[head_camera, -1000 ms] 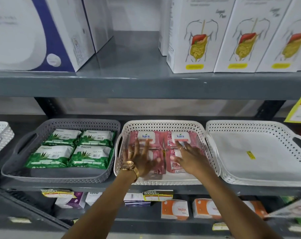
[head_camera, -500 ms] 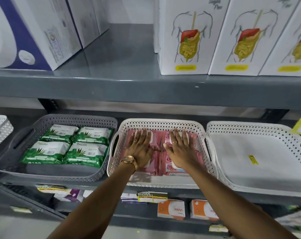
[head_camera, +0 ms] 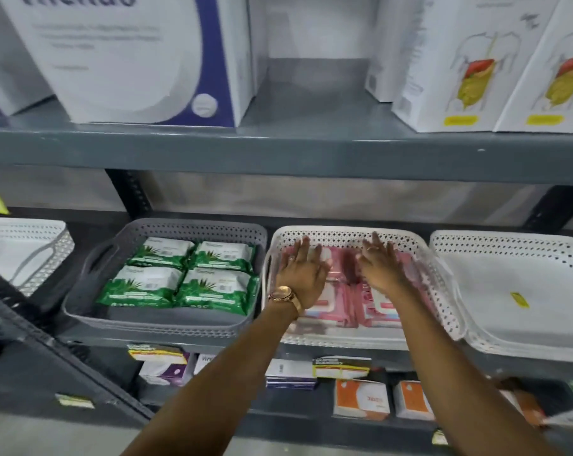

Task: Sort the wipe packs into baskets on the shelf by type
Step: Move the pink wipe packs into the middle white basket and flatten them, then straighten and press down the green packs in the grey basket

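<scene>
A white perforated basket [head_camera: 347, 339] on the middle shelf holds several pink wipe packs [head_camera: 344, 304]. My left hand [head_camera: 299, 274], with a gold watch at the wrist, lies flat on the left packs, fingers spread. Over the right packs my right hand [head_camera: 382, 266] is flat and blurred, fingers apart. Neither hand grips a pack. To the left, a grey basket [head_camera: 160, 324] holds several green and white wipe packs [head_camera: 183, 274] laid in two rows.
A white basket [head_camera: 521, 340] with a small yellow sticker stands at the right, another white basket [head_camera: 25, 255] at the far left. Large white boxes [head_camera: 130, 57] fill the upper shelf. Small boxes and price tags [head_camera: 341, 366] sit on the lower shelf.
Both hands slid from the near pink packs toward the back of the basket, staying flat. The view shifted left and up; my right hand is now blurred.
</scene>
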